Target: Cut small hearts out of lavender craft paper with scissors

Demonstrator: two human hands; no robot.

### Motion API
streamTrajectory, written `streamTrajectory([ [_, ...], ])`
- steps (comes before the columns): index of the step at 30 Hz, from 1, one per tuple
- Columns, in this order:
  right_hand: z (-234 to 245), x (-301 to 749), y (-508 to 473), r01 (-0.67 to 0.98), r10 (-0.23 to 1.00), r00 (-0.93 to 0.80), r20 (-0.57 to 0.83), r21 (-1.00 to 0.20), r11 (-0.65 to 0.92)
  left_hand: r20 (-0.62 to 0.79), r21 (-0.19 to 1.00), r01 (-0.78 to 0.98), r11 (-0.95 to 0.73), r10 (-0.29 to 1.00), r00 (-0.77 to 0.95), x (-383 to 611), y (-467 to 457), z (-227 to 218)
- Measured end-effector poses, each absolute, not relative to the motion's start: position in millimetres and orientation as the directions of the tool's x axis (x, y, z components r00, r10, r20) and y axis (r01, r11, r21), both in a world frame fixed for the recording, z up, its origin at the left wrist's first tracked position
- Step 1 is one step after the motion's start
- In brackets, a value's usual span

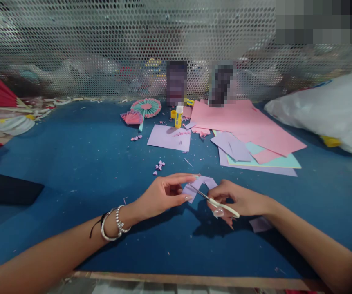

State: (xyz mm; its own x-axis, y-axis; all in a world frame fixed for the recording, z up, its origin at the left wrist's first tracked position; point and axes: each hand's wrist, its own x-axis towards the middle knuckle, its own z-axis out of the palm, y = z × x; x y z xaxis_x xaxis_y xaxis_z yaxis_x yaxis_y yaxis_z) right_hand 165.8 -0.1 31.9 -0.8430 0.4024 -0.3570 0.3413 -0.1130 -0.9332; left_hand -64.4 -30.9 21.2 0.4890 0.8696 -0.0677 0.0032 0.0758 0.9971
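Between thumb and fingers my left hand [165, 190] pinches a folded strip of lilac paper [189, 193], held just above the blue table. My right hand [232, 198] is closed around the white handles of a pair of scissors [223, 206]. The metal blades reach left across the paper, which bends over toward my right fingers. Whether the blades are fully closed I cannot make out. Small lilac paper hearts [160, 165] lie a little beyond my left hand. A lilac scrap [260, 224] rests partly beneath my right wrist.
Pink sheets [234, 120] and lilac and mint paper [281, 160] are stacked at back right. A yellow glue stick [178, 117] stands near a pleated paper rosette [146, 108]. A white plastic bag [319, 108] sits right; a dark flat object [8, 188] lies left. Perforated metal [108, 45] closes the back.
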Motion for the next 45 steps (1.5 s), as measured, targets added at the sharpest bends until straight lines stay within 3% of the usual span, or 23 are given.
streamTrajectory([
  [45,28.8,168.4,-3.5,0.366,0.404,-0.837,-0.370,-0.926,-0.088,-0.082,0.995,-0.011,0.100,0.870,0.486,-63.3,-34.3,17.4],
])
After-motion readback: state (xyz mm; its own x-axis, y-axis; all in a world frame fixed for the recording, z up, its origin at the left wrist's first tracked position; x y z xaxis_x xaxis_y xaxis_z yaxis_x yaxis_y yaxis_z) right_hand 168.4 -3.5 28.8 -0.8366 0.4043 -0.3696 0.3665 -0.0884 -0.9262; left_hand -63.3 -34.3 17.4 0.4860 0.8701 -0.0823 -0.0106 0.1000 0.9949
